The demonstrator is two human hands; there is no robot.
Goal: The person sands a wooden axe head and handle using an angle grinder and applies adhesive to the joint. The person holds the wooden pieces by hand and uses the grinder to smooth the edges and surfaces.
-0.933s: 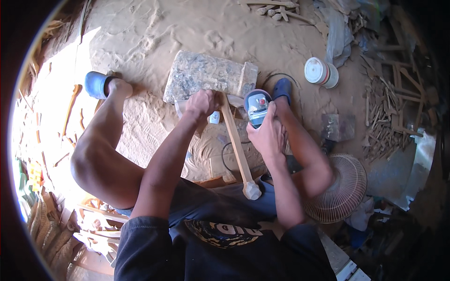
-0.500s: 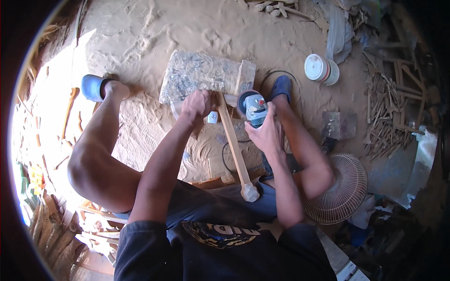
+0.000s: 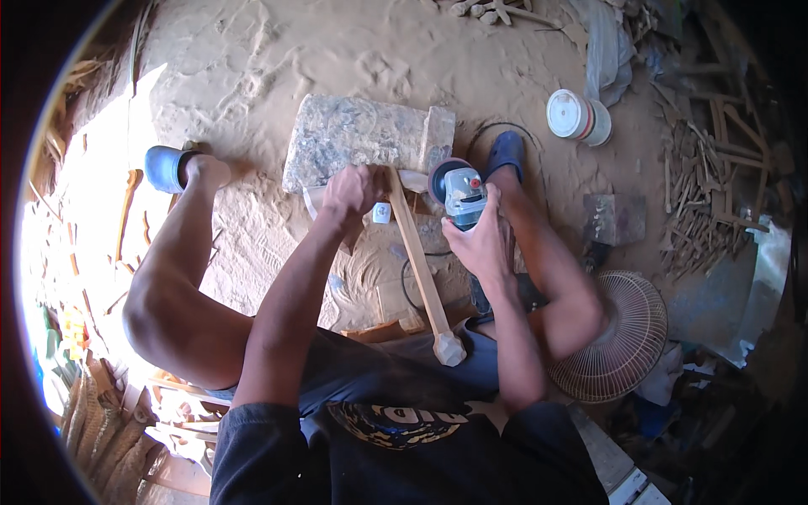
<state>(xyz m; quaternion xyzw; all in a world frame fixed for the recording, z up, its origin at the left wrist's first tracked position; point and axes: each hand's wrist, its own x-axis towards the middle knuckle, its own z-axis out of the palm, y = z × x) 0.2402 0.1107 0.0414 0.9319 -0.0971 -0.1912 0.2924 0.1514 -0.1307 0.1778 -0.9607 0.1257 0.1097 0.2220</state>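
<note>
My left hand (image 3: 353, 190) is closed around the upper end of a long pale wooden stick (image 3: 417, 261), in front of a worn block. The stick slants down toward my lap, where its faceted knob (image 3: 449, 348) rests against my shorts. In my right hand (image 3: 478, 240) I grip an angle grinder (image 3: 465, 195), its round disc (image 3: 443, 178) facing the stick. A gap shows between disc and stick. My right fingers are partly hidden behind the tool, and whether the disc spins I cannot tell.
The worn block (image 3: 362, 139) lies on sandy ground between my feet. A white tub (image 3: 581, 118) stands at far right, and a round fan guard (image 3: 614, 337) is beside my right knee. Wood pieces (image 3: 686, 202) are heaped at right. A dark cord (image 3: 406, 282) curls below the grinder.
The grinder has shifted slightly right and away from the stick, with my right hand. My left hand keeps its hold on the stick. The whole view has moved a little.
</note>
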